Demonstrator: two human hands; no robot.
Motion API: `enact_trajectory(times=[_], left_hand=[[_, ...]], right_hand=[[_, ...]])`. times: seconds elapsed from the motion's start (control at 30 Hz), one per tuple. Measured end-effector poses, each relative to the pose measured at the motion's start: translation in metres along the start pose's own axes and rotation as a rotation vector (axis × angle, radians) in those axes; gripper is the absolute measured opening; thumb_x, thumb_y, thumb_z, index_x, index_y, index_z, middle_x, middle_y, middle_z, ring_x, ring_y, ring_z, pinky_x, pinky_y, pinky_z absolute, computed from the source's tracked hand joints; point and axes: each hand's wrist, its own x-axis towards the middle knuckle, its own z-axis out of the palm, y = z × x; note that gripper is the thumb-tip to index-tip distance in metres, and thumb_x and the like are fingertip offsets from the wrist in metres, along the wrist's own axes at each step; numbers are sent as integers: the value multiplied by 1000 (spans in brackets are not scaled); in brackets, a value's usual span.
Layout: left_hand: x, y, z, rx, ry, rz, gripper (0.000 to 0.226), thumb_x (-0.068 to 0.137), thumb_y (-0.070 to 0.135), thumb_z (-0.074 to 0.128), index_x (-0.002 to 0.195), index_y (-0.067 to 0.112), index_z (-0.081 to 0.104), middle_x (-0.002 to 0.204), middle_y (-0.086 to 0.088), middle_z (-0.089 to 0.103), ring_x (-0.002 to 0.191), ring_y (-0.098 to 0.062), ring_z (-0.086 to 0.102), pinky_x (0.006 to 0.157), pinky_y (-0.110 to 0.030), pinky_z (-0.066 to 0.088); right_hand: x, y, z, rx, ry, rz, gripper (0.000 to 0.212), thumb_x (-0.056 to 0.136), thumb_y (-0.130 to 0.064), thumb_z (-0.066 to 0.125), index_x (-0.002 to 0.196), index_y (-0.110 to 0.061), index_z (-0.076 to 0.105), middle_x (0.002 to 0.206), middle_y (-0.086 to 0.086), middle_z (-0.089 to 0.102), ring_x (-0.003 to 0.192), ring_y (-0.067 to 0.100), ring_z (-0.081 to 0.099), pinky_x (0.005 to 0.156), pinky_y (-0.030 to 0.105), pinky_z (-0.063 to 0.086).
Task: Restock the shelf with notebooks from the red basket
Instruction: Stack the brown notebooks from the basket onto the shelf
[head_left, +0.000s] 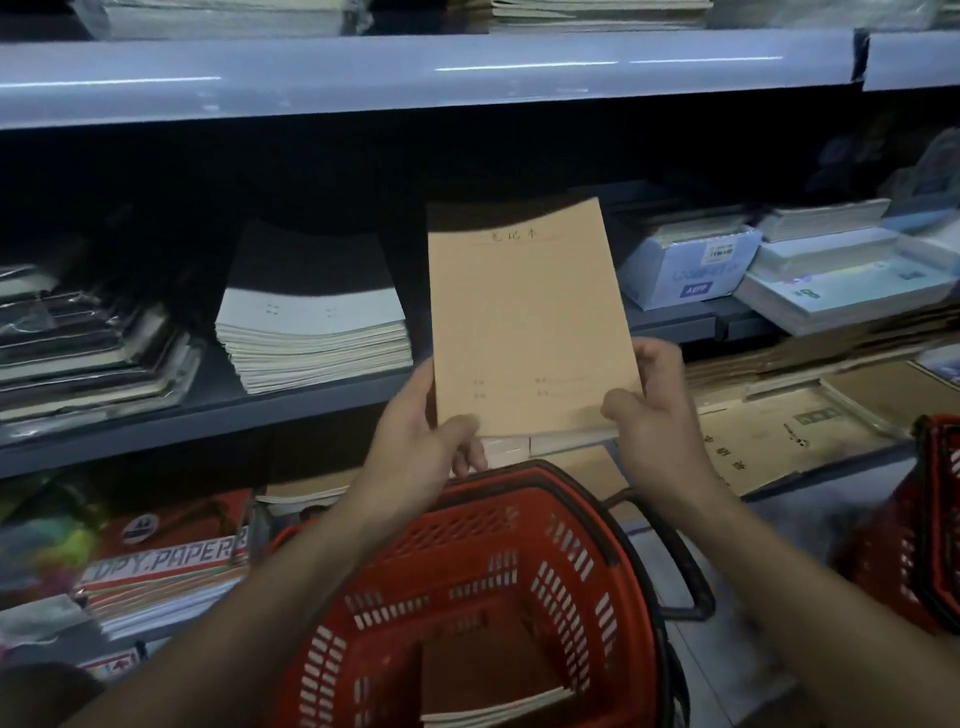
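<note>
both hands grasping brown notebook stack (530, 322): left hand (415, 441) pinches bottom-left corner, right hand (654, 410) bottom-right. stack upright above red basket (467, 587), in front of shelf (311, 389). more notebooks in basket (498, 706).

dim | glare on upper shelf edge (415, 73) | edges blurred, warped

Two red baskets (467, 597) (930, 519), two hands (415, 447) (660, 431), one held tan notebook (524, 317)
</note>
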Motion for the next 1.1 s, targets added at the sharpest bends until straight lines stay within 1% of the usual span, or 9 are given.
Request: enact_trajectory(times=[0.1, 0.17, 0.23, 0.3, 0.53, 0.7, 0.87, 0.97, 1.1], left_hand=[[29, 10, -7, 87, 1, 120, 57, 99, -1, 58, 146, 28, 44, 100, 9, 74, 71, -15, 65, 65, -26, 53], [48, 13, -11, 122, 26, 168, 66, 98, 3, 61, 154, 25, 36, 115, 21, 70, 96, -4, 68, 85, -25, 57], [65, 8, -15, 140, 59, 187, 77, 97, 6, 64, 161, 24, 24, 138, 17, 61, 126, -2, 58, 110, -35, 47], [80, -2, -18, 171, 71, 201, 81, 96, 12, 67, 162, 24, 20, 150, 15, 50, 135, -1, 50, 117, -39, 40], [119, -8, -15, 554, 113, 257, 86, 91, 46, 70, 161, 26, 23, 135, 6, 56, 116, -9, 59, 101, -36, 54], [135, 1, -13, 738, 167, 270, 79, 96, 48, 62, 161, 22, 25, 123, 5, 50, 108, -9, 50, 92, -25, 43], [145, 2, -5, 818, 142, 233, 78, 96, 50, 61, 159, 18, 28, 122, 3, 41, 105, -12, 48, 88, -22, 38], [149, -3, 0, 822, 160, 222, 78, 95, 50, 62, 158, 18, 31, 120, 2, 41, 104, -13, 48, 89, -23, 40], [149, -9, 3, 816, 217, 246, 75, 95, 48, 64, 157, 18, 36, 117, 2, 42, 104, -11, 46, 92, -25, 43]], right_hand=[[40, -13, 5, -5, 50, -31, 48, 90, 7, 53, 129, -21, 52, 120, -6, 64, 110, 5, 63, 82, 24, 49], [63, -22, 10, 10, 81, -62, 51, 90, 8, 54, 132, -20, 56, 119, -7, 67, 109, 5, 65, 77, 18, 53], [81, -25, 15, -2, 79, -94, 55, 90, 11, 54, 137, -18, 55, 120, -7, 66, 108, 2, 65, 78, 15, 54], [95, -21, 17, -26, 67, -130, 59, 90, 13, 55, 140, -18, 53, 121, -4, 65, 108, 4, 66, 80, 18, 55], [129, 9, 25, -68, 99, -175, 45, 99, 3, 52, 138, -21, 56, 125, -13, 60, 112, -2, 62, 91, 22, 56], [150, 18, 32, -76, 126, -134, 43, 99, -7, 53, 136, -28, 60, 131, -5, 58, 113, 0, 61, 103, 30, 54], [161, 20, 29, -112, 199, -132, 40, 103, -13, 52, 135, -35, 60, 130, -6, 45, 102, -6, 58, 93, 10, 49], [166, 27, 31, -99, 210, -106, 43, 100, -13, 53, 136, -34, 61, 137, -7, 54, 117, 0, 57, 109, 30, 49], [164, 32, 32, -177, 187, -50, 42, 101, -13, 50, 139, -25, 61, 133, -8, 62, 123, 11, 58, 111, 40, 48]])
